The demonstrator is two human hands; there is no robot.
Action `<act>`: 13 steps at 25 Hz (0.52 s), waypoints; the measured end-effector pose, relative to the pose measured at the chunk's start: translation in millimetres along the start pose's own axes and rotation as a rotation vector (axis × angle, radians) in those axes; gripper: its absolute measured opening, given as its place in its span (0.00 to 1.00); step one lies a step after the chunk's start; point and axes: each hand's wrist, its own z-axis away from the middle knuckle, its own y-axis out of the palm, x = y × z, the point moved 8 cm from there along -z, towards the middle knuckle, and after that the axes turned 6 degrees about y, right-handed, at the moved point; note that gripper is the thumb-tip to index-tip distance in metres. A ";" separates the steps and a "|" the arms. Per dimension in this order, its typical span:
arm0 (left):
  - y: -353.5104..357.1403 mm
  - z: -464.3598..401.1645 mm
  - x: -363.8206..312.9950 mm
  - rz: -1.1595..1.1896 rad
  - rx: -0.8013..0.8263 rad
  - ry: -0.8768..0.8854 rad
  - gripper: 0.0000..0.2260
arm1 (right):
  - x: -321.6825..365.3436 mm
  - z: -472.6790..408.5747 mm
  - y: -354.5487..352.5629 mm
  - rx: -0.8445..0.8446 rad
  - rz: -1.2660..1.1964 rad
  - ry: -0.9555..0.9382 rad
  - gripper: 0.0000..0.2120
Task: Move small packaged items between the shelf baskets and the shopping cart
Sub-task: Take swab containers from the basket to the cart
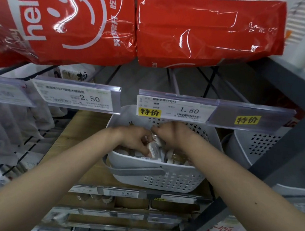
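Hands meet inside the pale grey perforated plastic basket (152, 178) that sits on the wooden shelf board (81, 132), under the price tag marked 1.50 (175, 109). The left hand (135, 139) curls its fingers (145, 148) around a small clear-wrapped packet with white printed edges (152, 149), thumb and fingertips pinching it just above the pile of similar packets (171, 156) lying in the basket. The right hand (172, 134) reaches in from the other side with bent fingers touching the same cluster; whether it grips a packet of its own or only steadies the one in the left hand cannot be told, since the wrist hides the fingertips. No shopping cart shows, so the packet remains at the basket.

Risk lies mainly in the slick wrapping: a pinch this light could let the packet slide back into the pile, or drag a neighbour up and over the rim. Both forearms crowd the basket's front wall, and a careless withdrawal might tug its grey handle (134, 170) and shift the basket toward the shelf edge. Overhead, the bulky red plastic-wrapped packs (205, 32) overhang the opening, so a high lift could knock against them.
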 end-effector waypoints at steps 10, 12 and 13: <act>-1.9 -3.7 -3.9 -0.093 -0.018 0.043 0.19 | -13.4 -4.9 -2.2 -0.072 0.002 0.084 0.32; -2.2 -3.2 -4.7 -0.048 -0.019 0.039 0.19 | -16.4 -3.7 -2.6 -0.060 0.030 0.097 0.33; -2.6 -2.8 -5.1 -0.048 -0.016 0.036 0.19 | -19.3 -2.3 -2.1 -0.059 -0.020 0.111 0.34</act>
